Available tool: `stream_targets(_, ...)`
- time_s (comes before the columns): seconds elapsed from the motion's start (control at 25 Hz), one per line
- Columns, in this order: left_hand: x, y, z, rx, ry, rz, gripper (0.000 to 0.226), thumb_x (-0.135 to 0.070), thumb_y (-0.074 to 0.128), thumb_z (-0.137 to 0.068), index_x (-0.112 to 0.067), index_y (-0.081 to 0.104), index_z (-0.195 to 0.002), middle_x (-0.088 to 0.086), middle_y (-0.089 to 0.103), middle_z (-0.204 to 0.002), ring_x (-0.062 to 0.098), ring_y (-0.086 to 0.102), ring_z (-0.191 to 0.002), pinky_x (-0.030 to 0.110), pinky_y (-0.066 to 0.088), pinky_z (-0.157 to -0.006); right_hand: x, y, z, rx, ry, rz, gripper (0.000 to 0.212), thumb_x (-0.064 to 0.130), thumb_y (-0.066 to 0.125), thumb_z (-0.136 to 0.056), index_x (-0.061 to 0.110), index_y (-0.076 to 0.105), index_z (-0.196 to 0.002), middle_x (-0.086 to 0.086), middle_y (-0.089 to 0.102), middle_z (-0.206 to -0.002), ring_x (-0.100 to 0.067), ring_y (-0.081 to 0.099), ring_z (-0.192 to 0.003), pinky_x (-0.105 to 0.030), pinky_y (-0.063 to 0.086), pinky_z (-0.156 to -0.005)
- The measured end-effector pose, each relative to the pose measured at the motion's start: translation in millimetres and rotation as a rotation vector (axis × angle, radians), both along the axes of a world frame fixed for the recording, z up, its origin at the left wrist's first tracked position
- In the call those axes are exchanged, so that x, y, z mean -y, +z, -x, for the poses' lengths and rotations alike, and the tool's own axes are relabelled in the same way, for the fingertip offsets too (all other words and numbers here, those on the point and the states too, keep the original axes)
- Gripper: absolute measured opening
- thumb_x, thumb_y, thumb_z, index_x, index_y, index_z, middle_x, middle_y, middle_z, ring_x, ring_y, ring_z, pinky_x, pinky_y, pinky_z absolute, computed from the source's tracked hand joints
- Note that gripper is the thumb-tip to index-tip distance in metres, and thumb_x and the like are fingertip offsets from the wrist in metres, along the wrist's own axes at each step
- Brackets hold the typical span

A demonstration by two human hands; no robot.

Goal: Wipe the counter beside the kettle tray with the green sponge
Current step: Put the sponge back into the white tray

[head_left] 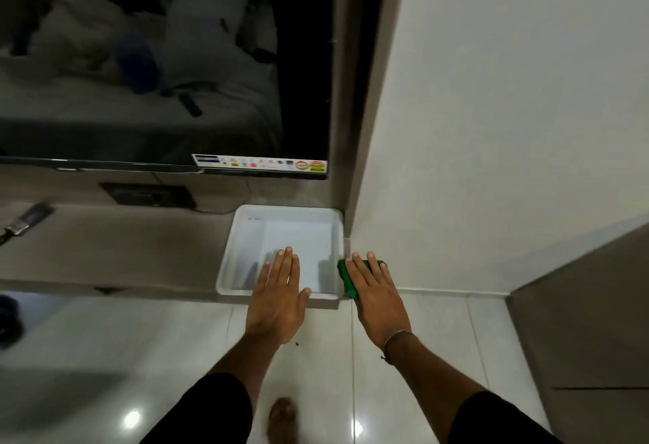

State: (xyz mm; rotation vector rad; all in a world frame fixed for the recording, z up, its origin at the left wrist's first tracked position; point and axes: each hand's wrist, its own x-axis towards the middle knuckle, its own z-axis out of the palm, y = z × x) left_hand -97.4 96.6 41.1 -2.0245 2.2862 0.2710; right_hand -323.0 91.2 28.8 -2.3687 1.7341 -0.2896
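Observation:
A white rectangular tray sits at the right end of a grey-brown counter, against the wall corner; no kettle shows in it. My left hand lies flat, fingers together, over the tray's front edge and holds nothing. My right hand rests flat on top of the green sponge, which sits just right of the tray's right rim, past the counter's end. Most of the sponge is hidden under my fingers.
A wall-mounted TV hangs above the counter, its cable dropping behind the tray. A dark socket panel is set in the back wall. A brush-like tool lies at the counter's far left. White wall at right, glossy tiled floor below.

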Motion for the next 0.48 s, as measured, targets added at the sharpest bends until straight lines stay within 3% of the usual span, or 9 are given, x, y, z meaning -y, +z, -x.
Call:
stream_targets(0.12, 27, -13, -54, 0.004, 0.026, -0.020, 0.077, -0.055, 0.017, -0.106, -0.009, -0.007, -0.162, 0.012, -0.011, -0.173, 0.030, -0.016, -0.158, 0.050, 0.002, -0.130, 29, -11, -69, 0.011, 0.026, -0.038, 0.092, 0.002, 0.067, -0.097, 0.025, 0.009, -0.165, 0.002, 0.007, -0.174, -0.026, -0.008, -0.158, -0.042, -0.002, -0.124)
stream_targets(0.24, 55, -31, -91, 0.019, 0.021, -0.048, 0.077, -0.055, 0.013, -0.105, -0.007, -0.011, -0.161, 0.013, -0.018, -0.171, 0.030, -0.019, -0.157, 0.049, 0.000, -0.130, 62, -27, -119, -0.017, 0.048, -0.076, 0.091, 0.006, 0.065, -0.099, 0.026, 0.005, -0.165, 0.003, 0.001, -0.174, -0.023, -0.017, -0.156, -0.041, -0.011, -0.121)
stream_targets(0.32, 69, -43, -101, -0.008, 0.019, -0.059, 0.076, -0.054, 0.013, -0.106, -0.007, -0.010, -0.160, 0.014, -0.016, -0.172, 0.029, -0.019, -0.157, 0.048, 0.000, -0.130, 83, -40, -137, -0.037, 0.042, -0.104, 0.085, 0.010, 0.059, -0.104, 0.028, 0.001, -0.165, 0.004, -0.004, -0.174, -0.020, -0.024, -0.153, -0.038, -0.017, -0.118)
stream_targets(0.48, 84, -65, -107, -0.024, 0.002, -0.048, 0.076, -0.052, 0.013, -0.105, -0.005, -0.007, -0.161, 0.017, -0.011, -0.172, 0.031, -0.016, -0.157, 0.049, 0.004, -0.130, 112, -63, -150, -0.113, 0.043, -0.174, 0.081, 0.013, 0.054, -0.106, 0.026, 0.000, -0.165, 0.001, -0.003, -0.174, -0.020, -0.026, -0.150, -0.039, -0.013, -0.122)
